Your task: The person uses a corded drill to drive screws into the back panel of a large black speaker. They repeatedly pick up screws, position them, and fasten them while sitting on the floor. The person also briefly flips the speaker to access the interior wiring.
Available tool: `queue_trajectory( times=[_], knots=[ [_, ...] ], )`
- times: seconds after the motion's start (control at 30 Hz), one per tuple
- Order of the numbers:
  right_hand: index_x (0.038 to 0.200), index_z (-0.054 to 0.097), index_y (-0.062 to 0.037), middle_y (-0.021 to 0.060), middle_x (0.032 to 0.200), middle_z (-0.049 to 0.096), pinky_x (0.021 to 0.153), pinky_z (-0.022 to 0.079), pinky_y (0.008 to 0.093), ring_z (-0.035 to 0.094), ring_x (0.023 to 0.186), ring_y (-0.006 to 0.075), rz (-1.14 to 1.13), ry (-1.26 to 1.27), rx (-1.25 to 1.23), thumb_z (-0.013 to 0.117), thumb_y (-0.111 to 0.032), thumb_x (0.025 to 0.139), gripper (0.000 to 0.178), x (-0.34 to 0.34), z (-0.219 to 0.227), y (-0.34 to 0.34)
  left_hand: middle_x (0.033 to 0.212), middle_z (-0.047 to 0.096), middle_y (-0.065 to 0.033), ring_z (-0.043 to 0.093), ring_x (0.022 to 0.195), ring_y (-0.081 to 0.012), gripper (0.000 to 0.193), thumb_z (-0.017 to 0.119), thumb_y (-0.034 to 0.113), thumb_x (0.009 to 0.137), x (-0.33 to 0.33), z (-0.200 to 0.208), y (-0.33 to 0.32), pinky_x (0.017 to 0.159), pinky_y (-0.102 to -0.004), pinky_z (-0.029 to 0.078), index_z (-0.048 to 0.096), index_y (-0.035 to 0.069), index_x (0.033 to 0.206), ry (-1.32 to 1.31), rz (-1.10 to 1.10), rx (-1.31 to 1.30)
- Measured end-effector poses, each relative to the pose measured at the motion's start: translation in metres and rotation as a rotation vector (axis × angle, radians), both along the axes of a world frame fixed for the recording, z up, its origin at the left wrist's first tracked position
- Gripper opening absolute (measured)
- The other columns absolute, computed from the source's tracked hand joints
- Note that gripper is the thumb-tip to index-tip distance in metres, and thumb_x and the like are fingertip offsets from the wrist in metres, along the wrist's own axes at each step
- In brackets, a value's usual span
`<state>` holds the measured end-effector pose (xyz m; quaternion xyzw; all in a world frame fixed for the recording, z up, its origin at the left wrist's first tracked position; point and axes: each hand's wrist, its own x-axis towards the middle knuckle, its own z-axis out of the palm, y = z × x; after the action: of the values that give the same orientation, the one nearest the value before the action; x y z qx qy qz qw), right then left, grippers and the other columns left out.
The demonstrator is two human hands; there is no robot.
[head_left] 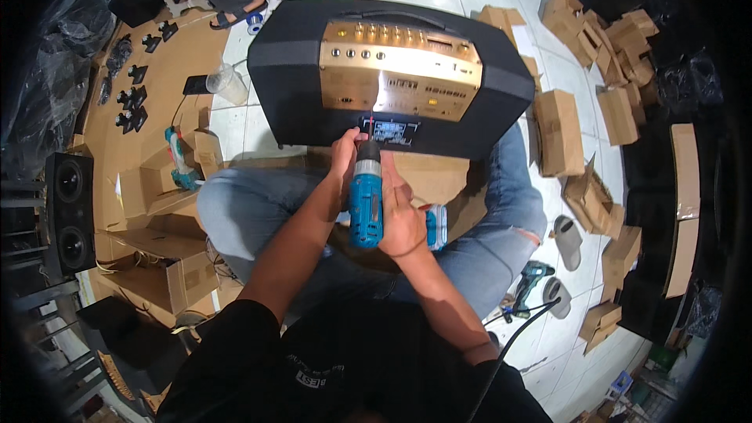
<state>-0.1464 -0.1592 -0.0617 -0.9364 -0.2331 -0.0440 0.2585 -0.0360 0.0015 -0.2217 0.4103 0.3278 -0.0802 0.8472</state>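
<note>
A large black speaker box (pixel 290 82) lies before my crossed legs, its gold control panel (pixel 356 82) facing up at me. My right hand (pixel 403 219) is wrapped round the grip of a blue cordless drill (pixel 366 207). The drill's bit points away from me at the lower edge of the gold panel, beside a small dark label plate (pixel 389 131). My left hand (pixel 345 153) is closed close to the bit, against the speaker's near side. Its fingertips are partly hidden by the drill, and what they pinch is too small to make out.
Cardboard boxes (pixel 560 133) stand on the tiles at the right. Another drill (pixel 531 286) and grey slippers (pixel 567 243) lie by my right knee. To the left are a teal power tool (pixel 182 160), a plastic cup (pixel 227 84) and open cartons (pixel 160 266). Another person's foot (pixel 235 17) is at the far left.
</note>
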Motion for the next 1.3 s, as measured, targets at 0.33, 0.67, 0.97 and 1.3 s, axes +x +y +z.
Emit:
queue_trajectory(
  times=[0.33,0.67,0.97,1.3],
  knots=[
    [0.144,0.038,0.004,0.0212,0.094,0.064,0.057,0.055,0.0447,0.067,0.068,0.0383,0.012,0.081,0.05,0.069,-0.026,0.078,0.079,0.003,0.002,-0.001,0.075,0.063,-0.0119,0.064,0.065,-0.0231,0.036,0.041,0.033,0.099,-0.018,-0.086,0.002,0.06,-0.0353,0.055,0.062,0.005,0.091,-0.209,-0.219,0.066],
    [0.143,0.038,0.0062,0.0277,0.131,0.054,0.062,0.057,0.0435,0.069,0.081,0.0397,0.023,0.079,0.089,0.071,-0.024,0.08,0.077,0.007,-0.007,-0.006,0.08,0.063,-0.0108,0.064,0.069,-0.0225,0.037,0.038,0.033,0.101,-0.03,-0.069,-0.015,0.063,-0.0348,0.056,0.062,0.005,0.092,-0.1,-0.13,-0.061],
    [0.144,0.04,0.0005,0.0247,0.111,0.065,0.06,0.058,0.0434,0.07,0.073,0.0371,0.028,-0.056,0.136,0.064,-0.029,0.084,0.072,0.013,-0.017,-0.007,0.084,0.064,-0.0099,0.065,0.073,-0.0219,0.038,0.036,0.033,0.102,-0.029,-0.078,-0.015,0.065,-0.0342,0.057,0.062,0.006,0.094,-0.069,-0.113,-0.082],
    [0.143,0.041,0.0042,0.0208,0.141,0.047,0.072,0.059,0.0399,0.065,0.1,0.0357,0.041,0.071,0.056,0.066,-0.018,0.081,0.07,0.014,-0.004,-0.015,0.079,0.065,-0.0077,0.065,0.069,-0.0181,0.022,0.058,0.024,0.092,-0.033,-0.019,-0.019,0.064,-0.0331,0.055,0.065,0.006,0.082,0.108,-0.053,-0.049]
  ],
)
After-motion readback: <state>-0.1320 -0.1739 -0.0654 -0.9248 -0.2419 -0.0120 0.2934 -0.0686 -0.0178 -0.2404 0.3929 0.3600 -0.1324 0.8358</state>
